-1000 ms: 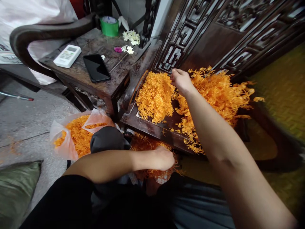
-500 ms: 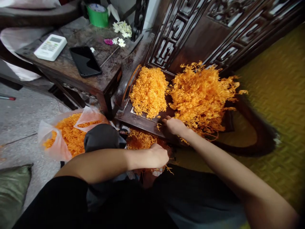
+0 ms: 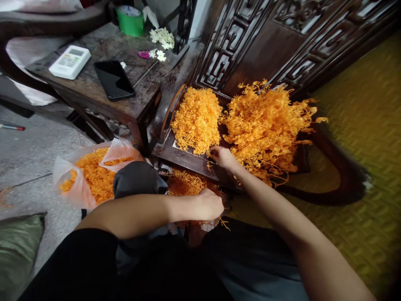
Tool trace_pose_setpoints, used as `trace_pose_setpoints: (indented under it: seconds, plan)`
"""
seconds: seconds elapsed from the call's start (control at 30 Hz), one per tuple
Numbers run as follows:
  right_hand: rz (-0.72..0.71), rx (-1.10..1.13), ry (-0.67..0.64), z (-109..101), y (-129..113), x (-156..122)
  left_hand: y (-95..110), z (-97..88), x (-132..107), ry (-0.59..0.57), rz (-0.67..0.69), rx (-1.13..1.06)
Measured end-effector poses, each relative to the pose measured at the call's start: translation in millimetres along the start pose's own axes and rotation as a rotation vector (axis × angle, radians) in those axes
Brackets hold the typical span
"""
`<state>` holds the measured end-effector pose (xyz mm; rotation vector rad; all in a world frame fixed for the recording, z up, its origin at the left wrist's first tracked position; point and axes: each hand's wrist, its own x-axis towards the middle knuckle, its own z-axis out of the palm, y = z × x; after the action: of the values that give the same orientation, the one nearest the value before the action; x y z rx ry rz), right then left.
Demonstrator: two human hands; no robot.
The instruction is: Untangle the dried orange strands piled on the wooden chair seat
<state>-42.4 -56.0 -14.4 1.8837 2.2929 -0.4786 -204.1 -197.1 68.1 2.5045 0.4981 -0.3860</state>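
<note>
Two heaps of thin orange strands lie on a dark wooden seat: a compact left heap and a bigger, looser right heap. My right hand rests on the seat's front part between the heaps, fingers curled over a few loose strands. Below the seat edge my left hand is closed on the rim of a plastic bag that holds more orange strands. My dark-clothed knees fill the bottom of the view.
A second clear bag of orange strands sits on the concrete floor at left. A small dark table carries a white remote, a black phone, green tape and small flowers. Carved wooden backrest behind; green cushion.
My right hand came down from the top of the heaps to the seat's front edge, then shifted slightly left and up. The left hand stayed at the bag. The view tilted a little.
</note>
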Motion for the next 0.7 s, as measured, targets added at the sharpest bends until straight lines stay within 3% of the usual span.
trace_pose_setpoints:
  seconds: [0.17, 0.27, 0.4, 0.47, 0.57, 0.7]
  plan:
    - [0.028, 0.016, 0.047, -8, -7, -18, -7, 8.4, 1, 0.069, 0.035, 0.006]
    - [-0.005, 0.015, -0.029, -8, -14, -29, -9, 18.8, 8, 0.125, 0.059, 0.015]
    - [-0.035, 0.041, -0.093, -10, -22, -41, -17, 25.5, 19, 0.191, -0.022, 0.029]
    - [-0.026, 0.057, -0.069, -17, -23, -51, -29, 17.3, 20, 0.167, -0.047, 0.025]
    - [-0.052, 0.093, -0.072, -28, -20, -74, -53, -12.1, 9, 0.15, -0.125, 0.009]
    - [-0.161, 0.092, -0.256, -23, -18, -109, -72, -53.3, -14, 0.187, -0.381, 0.041]
